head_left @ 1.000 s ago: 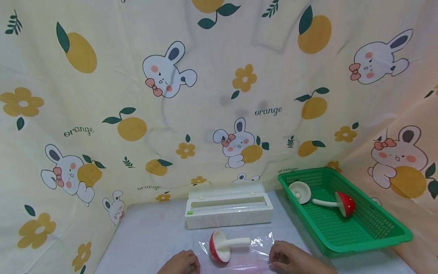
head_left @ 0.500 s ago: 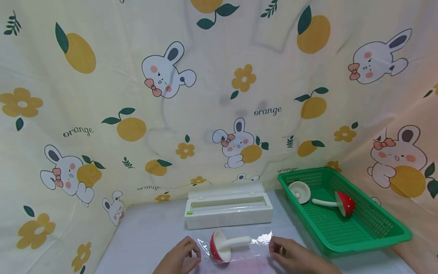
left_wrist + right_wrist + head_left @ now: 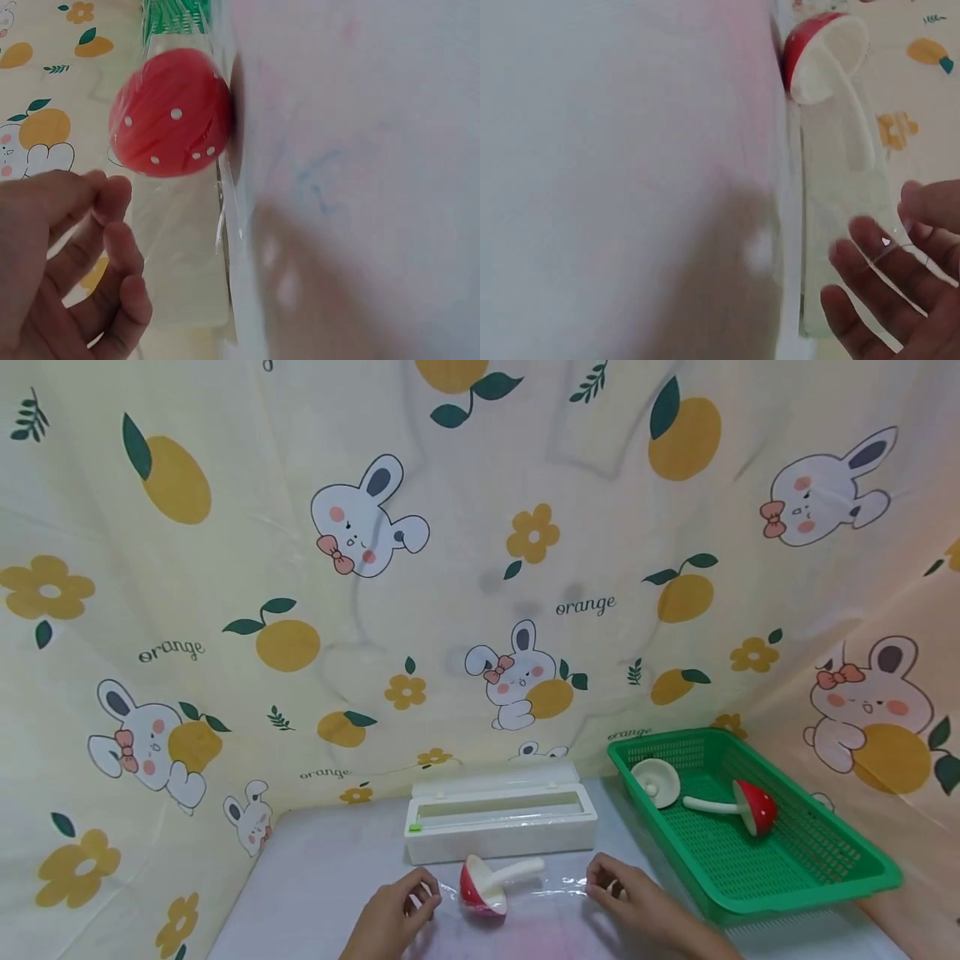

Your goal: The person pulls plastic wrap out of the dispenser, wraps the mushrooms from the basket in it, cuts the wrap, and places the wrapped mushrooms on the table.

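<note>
A toy mushroom (image 3: 480,887) with a red, white-dotted cap and white stem lies tilted on its side at the front of the table, its stem pointing right. Clear cling film (image 3: 561,886) stretches around it between both hands. On the left, my left hand (image 3: 392,912) pinches one side of the film between thumb and fingertips, beside the cap (image 3: 174,112). My right hand (image 3: 637,900) pinches the other side, off the end of the stem (image 3: 849,124). The film's front part is hard to make out against the pale table.
Behind the mushroom stands a white cling film dispenser box (image 3: 501,842) with its lid raised. To the right, a green plastic basket (image 3: 810,900) holds two more toy mushrooms, one red-capped (image 3: 756,808), one showing its white underside (image 3: 657,782). A printed curtain (image 3: 450,610) hangs behind.
Both hands have risen and moved slightly away from me, drawing the film up. The mushroom has shifted a little up and back, its stem now tilting higher.
</note>
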A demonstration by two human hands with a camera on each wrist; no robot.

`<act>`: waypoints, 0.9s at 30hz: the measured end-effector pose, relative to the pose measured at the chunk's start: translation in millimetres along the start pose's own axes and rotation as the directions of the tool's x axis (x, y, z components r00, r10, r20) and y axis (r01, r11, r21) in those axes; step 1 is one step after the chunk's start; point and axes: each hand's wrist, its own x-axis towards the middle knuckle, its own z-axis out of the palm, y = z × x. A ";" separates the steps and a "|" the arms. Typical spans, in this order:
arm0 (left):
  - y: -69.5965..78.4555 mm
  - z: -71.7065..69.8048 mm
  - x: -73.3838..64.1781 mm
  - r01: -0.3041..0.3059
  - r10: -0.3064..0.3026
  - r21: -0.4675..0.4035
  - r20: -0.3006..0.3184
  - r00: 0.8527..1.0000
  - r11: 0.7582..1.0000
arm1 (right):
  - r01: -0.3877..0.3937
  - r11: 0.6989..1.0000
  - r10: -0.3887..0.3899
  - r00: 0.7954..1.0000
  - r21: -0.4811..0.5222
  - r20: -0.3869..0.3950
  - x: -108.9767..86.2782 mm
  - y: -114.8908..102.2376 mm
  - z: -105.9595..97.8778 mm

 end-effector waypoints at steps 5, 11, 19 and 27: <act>4.6 3.3 5.9 0.108 -0.110 -0.112 -0.014 0.994 0.988 | 0.000 0.992 -0.029 0.975 -0.129 -0.220 8.1 -0.6 5.0; 5.4 7.9 12.8 0.172 -0.181 -0.284 -0.007 0.983 0.943 | -0.243 0.966 0.207 0.932 -0.092 -0.296 22.6 -8.9 3.9; -0.1 17.1 23.5 0.142 -0.180 -0.391 -0.062 0.982 0.909 | -0.330 0.943 0.307 0.910 -0.040 -0.279 41.6 -12.5 7.7; 2.6 28.3 35.9 0.106 -0.194 -0.463 -0.147 0.970 0.880 | -0.337 0.938 0.346 0.910 0.080 -0.230 57.4 -14.2 15.9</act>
